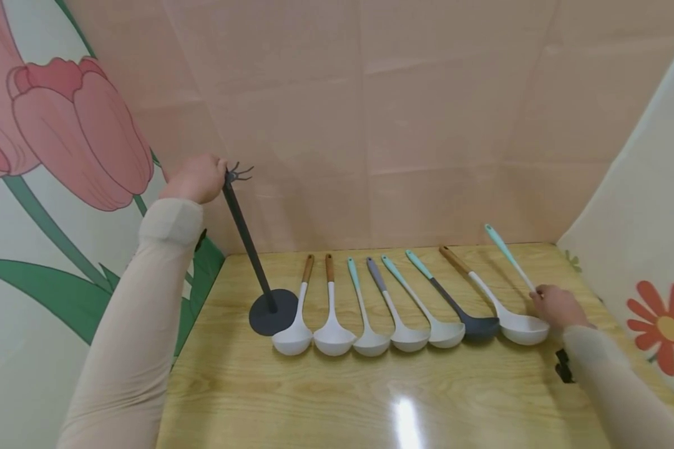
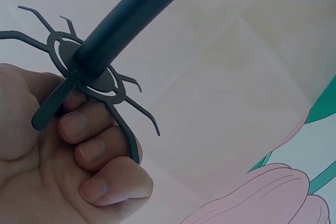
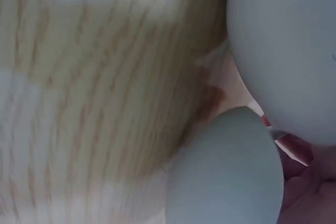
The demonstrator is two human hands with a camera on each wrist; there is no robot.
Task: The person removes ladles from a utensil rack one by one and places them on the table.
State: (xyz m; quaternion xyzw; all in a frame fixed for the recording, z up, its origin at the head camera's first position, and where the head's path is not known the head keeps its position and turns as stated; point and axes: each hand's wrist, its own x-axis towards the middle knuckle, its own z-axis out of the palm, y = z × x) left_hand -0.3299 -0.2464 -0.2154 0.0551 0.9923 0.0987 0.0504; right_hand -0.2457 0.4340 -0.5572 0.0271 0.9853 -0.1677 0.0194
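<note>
My left hand [image 1: 193, 179] holds the top of a dark utensil stand [image 1: 247, 240], whose round base [image 1: 263, 324] rests on the table at left. In the left wrist view its fingers [image 2: 94, 150] curl by the ring of hooks [image 2: 118, 98]. No ladle hangs there. At far right my right hand [image 1: 558, 305] grips a ladle with a teal handle [image 1: 501, 242] low on its pale shaft; the handle points up and away. Its bowl is hidden behind the hand in the head view. Close beside it lies a white ladle with a wooden handle [image 1: 522, 329].
Several more ladles lie in a row: two wooden-handled white ones [image 1: 334, 340], pale ones with teal or grey handles [image 1: 410, 340], and a dark-bowled one [image 1: 480, 327]. A pink cloth backdrop [image 1: 371, 125] stands behind the wooden table [image 1: 314, 405], with flowered panels at both sides.
</note>
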